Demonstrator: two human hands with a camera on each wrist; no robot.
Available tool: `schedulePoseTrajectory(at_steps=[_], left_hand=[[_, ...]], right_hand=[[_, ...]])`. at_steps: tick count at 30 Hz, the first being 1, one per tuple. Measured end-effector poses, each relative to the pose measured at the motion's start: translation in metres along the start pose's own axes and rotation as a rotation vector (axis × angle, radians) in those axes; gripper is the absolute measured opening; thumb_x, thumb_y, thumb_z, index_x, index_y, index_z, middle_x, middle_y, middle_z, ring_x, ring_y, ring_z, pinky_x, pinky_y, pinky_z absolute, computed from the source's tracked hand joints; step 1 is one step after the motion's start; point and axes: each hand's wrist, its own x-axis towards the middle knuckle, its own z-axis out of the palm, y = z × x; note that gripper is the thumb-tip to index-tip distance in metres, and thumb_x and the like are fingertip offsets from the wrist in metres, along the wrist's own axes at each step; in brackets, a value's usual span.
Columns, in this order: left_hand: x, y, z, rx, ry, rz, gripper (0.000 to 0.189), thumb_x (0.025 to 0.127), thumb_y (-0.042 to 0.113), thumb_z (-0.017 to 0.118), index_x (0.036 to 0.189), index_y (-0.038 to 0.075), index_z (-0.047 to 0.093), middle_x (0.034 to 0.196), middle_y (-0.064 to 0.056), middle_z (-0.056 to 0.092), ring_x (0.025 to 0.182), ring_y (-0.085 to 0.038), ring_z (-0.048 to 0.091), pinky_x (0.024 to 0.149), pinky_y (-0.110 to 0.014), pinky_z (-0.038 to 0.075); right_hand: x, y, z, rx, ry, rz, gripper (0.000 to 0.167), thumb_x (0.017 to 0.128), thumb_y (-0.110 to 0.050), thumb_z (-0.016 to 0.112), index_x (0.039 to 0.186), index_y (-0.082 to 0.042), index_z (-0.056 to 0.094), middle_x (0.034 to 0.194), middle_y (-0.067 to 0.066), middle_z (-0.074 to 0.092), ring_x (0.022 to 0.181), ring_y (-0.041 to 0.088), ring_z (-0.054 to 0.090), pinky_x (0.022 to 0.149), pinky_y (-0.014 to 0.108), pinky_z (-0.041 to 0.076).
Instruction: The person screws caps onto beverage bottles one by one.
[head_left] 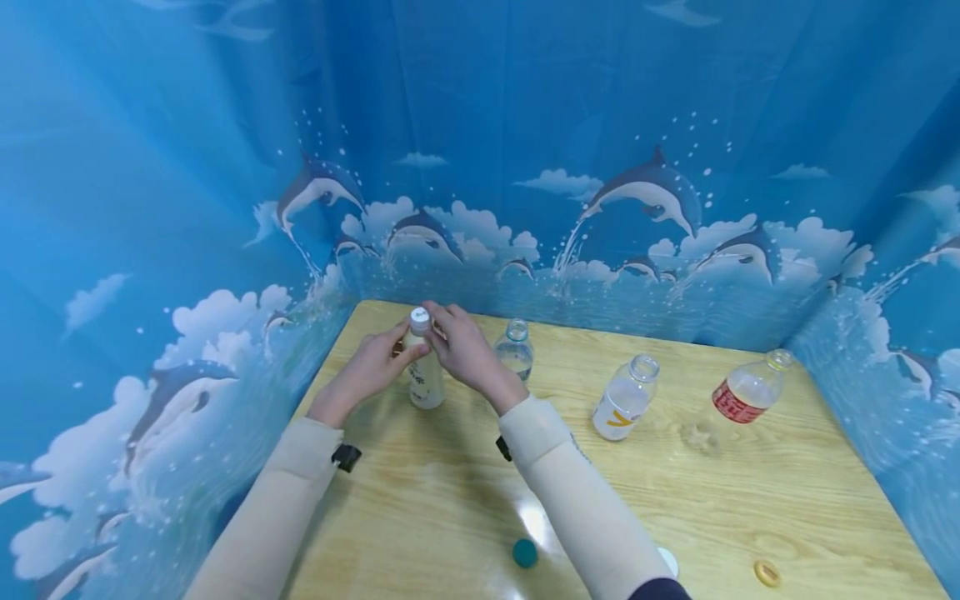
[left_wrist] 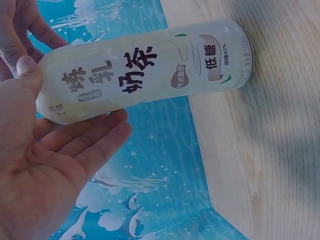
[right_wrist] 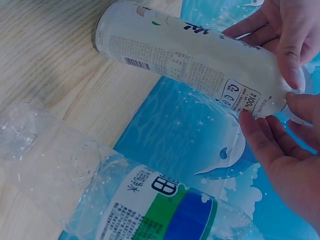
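Note:
A pale milk tea bottle [head_left: 426, 387] stands upright on the table at the back left, with a white cap [head_left: 420, 316] on top. My left hand [head_left: 367, 367] grips its upper part from the left, thumb in front. From the other side my right hand [head_left: 467, 348] holds it around the neck, just under or at the cap. The left wrist view shows the bottle's printed front [left_wrist: 150, 70] and the left thumb on the shoulder. In the right wrist view, the right fingertips touch the bottle's shoulder; the cap is mostly hidden by the hands.
Just right of my right hand is a clear water bottle [head_left: 516, 357], uncapped. Farther right stand an open bottle with a white label [head_left: 619, 412] and another with a red label [head_left: 738, 402]. A teal cap [head_left: 525, 552], a white cap [head_left: 667, 562] and a yellow ring-like cap [head_left: 767, 573] lie near the front.

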Motion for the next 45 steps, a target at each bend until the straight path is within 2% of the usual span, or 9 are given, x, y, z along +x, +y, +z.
schedulePoseTrajectory(at_steps=[7, 12, 17, 20, 24, 28, 33, 39, 45], left_hand=[[-0.001, -0.005, 0.002, 0.002, 0.016, -0.037, 0.085, 0.105, 0.057, 0.053, 0.170, 0.017, 0.017, 0.149, -0.025, 0.060, 0.124, -0.037, 0.069, 0.098, -0.052, 0.060], [-0.003, -0.007, 0.003, -0.002, 0.026, -0.041, 0.087, 0.105, 0.058, 0.054, 0.170, 0.016, 0.016, 0.152, -0.026, 0.057, 0.126, -0.038, 0.068, 0.099, -0.053, 0.060], [-0.007, -0.009, 0.002, -0.013, 0.019, -0.066, 0.090, 0.104, 0.060, 0.054, 0.170, 0.014, 0.014, 0.155, -0.026, 0.054, 0.129, -0.039, 0.066, 0.102, -0.053, 0.059], [-0.015, -0.011, 0.002, -0.001, 0.007, -0.097, 0.093, 0.104, 0.062, 0.053, 0.170, 0.011, 0.012, 0.160, -0.027, 0.048, 0.136, -0.043, 0.060, 0.108, -0.056, 0.054], [-0.036, -0.012, 0.003, 0.057, -0.004, -0.140, 0.092, 0.106, 0.058, 0.053, 0.168, 0.003, 0.014, 0.160, -0.030, 0.045, 0.139, -0.049, 0.055, 0.113, -0.062, 0.048], [-0.056, -0.013, 0.007, 0.117, 0.012, -0.129, 0.088, 0.107, 0.052, 0.056, 0.165, -0.005, 0.021, 0.155, -0.033, 0.049, 0.135, -0.052, 0.056, 0.111, -0.063, 0.048], [-0.071, -0.012, 0.014, 0.151, 0.039, -0.093, 0.086, 0.106, 0.050, 0.059, 0.161, -0.008, 0.029, 0.151, -0.033, 0.053, 0.128, -0.053, 0.062, 0.106, -0.061, 0.053], [-0.076, -0.004, 0.023, 0.130, 0.037, -0.068, 0.088, 0.103, 0.053, 0.062, 0.161, -0.005, 0.032, 0.152, -0.031, 0.053, 0.128, -0.053, 0.062, 0.105, -0.062, 0.054], [-0.075, 0.008, 0.029, 0.106, 0.026, -0.026, 0.086, 0.102, 0.052, 0.064, 0.162, -0.003, 0.033, 0.158, -0.028, 0.048, 0.132, -0.051, 0.060, 0.105, -0.062, 0.053]], right_hand=[[-0.004, 0.003, 0.001, -0.011, 0.020, 0.009, 0.051, 0.110, -0.017, 0.058, 0.157, -0.002, 0.046, 0.123, 0.017, 0.065, 0.108, 0.026, 0.066, 0.088, 0.037, 0.061], [-0.012, 0.005, 0.000, -0.003, 0.039, 0.027, 0.052, 0.109, -0.019, 0.059, 0.157, -0.001, 0.046, 0.133, 0.021, 0.064, 0.116, 0.030, 0.066, 0.094, 0.042, 0.061], [-0.021, 0.005, 0.001, -0.006, 0.056, 0.008, 0.052, 0.109, -0.018, 0.061, 0.155, 0.001, 0.047, 0.140, 0.024, 0.062, 0.122, 0.034, 0.066, 0.098, 0.045, 0.060], [-0.028, 0.005, 0.003, -0.018, 0.088, -0.010, 0.050, 0.107, -0.016, 0.063, 0.152, 0.003, 0.050, 0.133, 0.023, 0.065, 0.116, 0.033, 0.068, 0.094, 0.045, 0.061], [-0.036, 0.004, 0.004, -0.018, 0.123, -0.047, 0.048, 0.106, -0.016, 0.064, 0.148, 0.005, 0.054, 0.122, 0.024, 0.068, 0.109, 0.033, 0.069, 0.088, 0.044, 0.061], [-0.044, 0.003, 0.002, 0.001, 0.150, -0.068, 0.046, 0.105, -0.014, 0.066, 0.145, 0.007, 0.056, 0.118, 0.024, 0.068, 0.107, 0.037, 0.069, 0.085, 0.045, 0.062], [-0.052, 0.003, -0.001, -0.004, 0.149, -0.050, 0.048, 0.105, -0.017, 0.067, 0.147, 0.005, 0.055, 0.118, 0.021, 0.069, 0.107, 0.035, 0.070, 0.085, 0.043, 0.062], [-0.058, 0.006, -0.004, -0.009, 0.156, -0.066, 0.049, 0.105, -0.018, 0.067, 0.146, 0.005, 0.056, 0.116, 0.021, 0.070, 0.105, 0.035, 0.072, 0.085, 0.042, 0.063], [-0.062, 0.006, -0.006, -0.030, 0.148, -0.064, 0.048, 0.106, -0.020, 0.066, 0.146, 0.004, 0.057, 0.108, 0.018, 0.071, 0.096, 0.029, 0.071, 0.079, 0.038, 0.062]])
